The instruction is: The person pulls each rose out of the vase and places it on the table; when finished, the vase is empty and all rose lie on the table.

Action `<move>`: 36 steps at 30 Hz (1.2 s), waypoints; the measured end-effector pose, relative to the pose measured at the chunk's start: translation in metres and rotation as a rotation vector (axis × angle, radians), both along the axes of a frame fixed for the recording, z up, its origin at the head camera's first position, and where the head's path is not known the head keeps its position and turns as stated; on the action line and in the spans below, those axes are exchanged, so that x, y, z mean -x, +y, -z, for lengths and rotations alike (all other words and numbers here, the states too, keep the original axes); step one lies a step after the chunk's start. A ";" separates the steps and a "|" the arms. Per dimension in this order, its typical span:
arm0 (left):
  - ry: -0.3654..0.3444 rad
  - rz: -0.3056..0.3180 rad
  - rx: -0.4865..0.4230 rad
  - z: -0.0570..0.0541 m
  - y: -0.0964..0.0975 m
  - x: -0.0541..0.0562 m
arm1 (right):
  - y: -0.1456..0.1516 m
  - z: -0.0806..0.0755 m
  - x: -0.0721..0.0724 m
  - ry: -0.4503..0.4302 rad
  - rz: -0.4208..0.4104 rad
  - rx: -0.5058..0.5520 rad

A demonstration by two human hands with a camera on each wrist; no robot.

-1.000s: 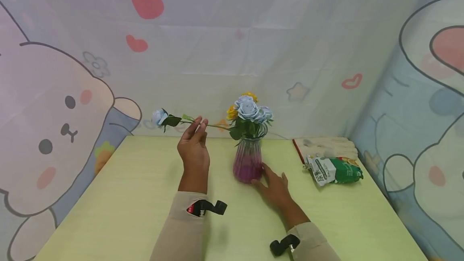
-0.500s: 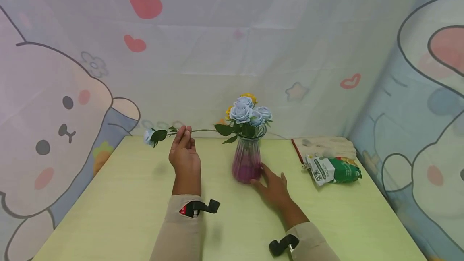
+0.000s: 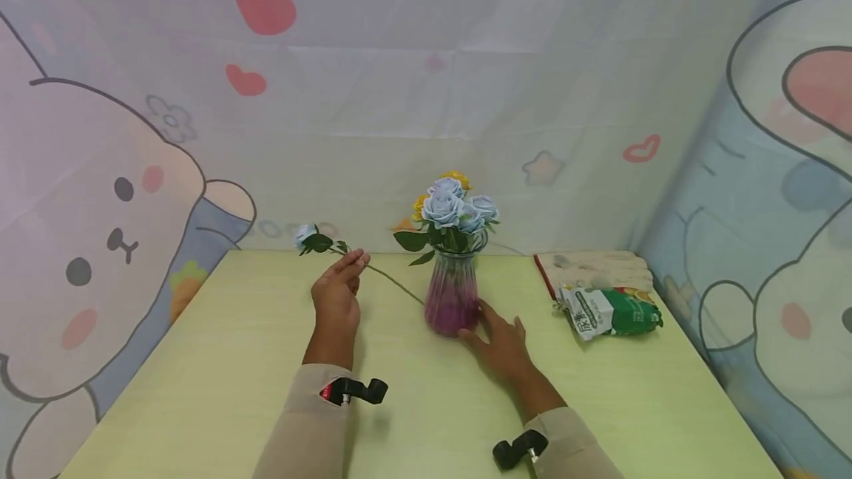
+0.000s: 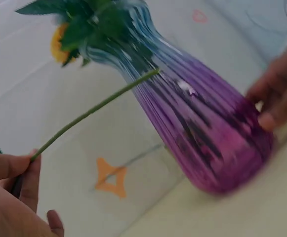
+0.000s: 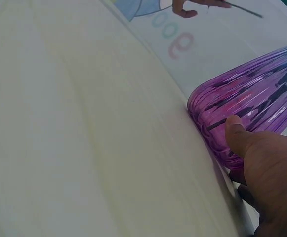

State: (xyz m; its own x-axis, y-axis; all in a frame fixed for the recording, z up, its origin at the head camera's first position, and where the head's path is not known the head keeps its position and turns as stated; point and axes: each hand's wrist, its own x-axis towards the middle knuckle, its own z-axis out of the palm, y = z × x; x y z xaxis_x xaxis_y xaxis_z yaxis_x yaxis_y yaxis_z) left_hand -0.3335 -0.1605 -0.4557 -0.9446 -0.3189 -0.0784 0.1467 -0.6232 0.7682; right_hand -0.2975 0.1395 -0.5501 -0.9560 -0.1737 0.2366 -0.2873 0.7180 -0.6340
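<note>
My left hand (image 3: 336,301) pinches the thin green stem (image 4: 91,109) of a light blue rose (image 3: 305,236) between thumb and fingertips. The bloom points up and left, while the bare stem slopes down so its end overlaps the vase's side in the head view. That glass vase (image 3: 452,294), clear above and purple below, stands upright on the table with several blue roses (image 3: 443,207) and yellow roses (image 3: 456,179) in it. Low on its right side, my right hand (image 3: 507,350) holds the base, thumb (image 5: 236,136) in front and some fingers hidden behind the glass.
At the table's back right lie a green and white packet (image 3: 612,313), a pale flat piece (image 3: 599,270) and a thin red stick (image 3: 546,277). A printed cloth backdrop (image 3: 399,80) rises behind the table (image 3: 220,390).
My left hand has moved left and lower with the rose. Its stem has swung from nearly level beside the blooms to slanting down toward the vase's body. My right hand stays on the vase.
</note>
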 end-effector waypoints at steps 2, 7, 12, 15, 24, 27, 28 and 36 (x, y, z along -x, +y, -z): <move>-0.008 0.083 0.114 0.008 -0.004 0.000 | 0.000 0.000 0.000 0.000 0.003 -0.005; -0.029 0.219 0.423 0.026 -0.010 -0.001 | 0.000 0.001 0.000 0.001 0.009 0.001; -0.018 0.270 0.646 0.038 -0.006 0.000 | 0.001 0.002 0.001 0.001 0.010 -0.001; -0.016 0.300 0.728 0.042 0.001 0.000 | 0.002 0.002 0.002 0.002 0.010 -0.005; -0.004 0.320 1.038 0.067 0.013 0.002 | 0.002 0.005 0.003 -0.001 0.012 -0.016; 0.007 0.323 1.119 0.078 0.013 0.003 | 0.001 0.006 0.002 -0.006 0.009 -0.014; 0.015 0.326 1.140 0.081 0.012 0.003 | 0.001 0.006 0.002 -0.007 0.009 -0.015; 0.127 0.324 1.314 0.095 0.011 0.005 | 0.001 0.003 0.001 -0.008 0.012 -0.018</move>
State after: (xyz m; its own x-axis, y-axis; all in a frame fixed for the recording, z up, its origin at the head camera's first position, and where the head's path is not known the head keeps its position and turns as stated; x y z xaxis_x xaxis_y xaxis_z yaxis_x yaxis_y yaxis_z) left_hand -0.3385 -0.1496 -0.5505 -0.9686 0.1457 0.2012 0.2482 0.5324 0.8093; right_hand -0.2987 0.1401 -0.5535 -0.9598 -0.1663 0.2262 -0.2738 0.7324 -0.6234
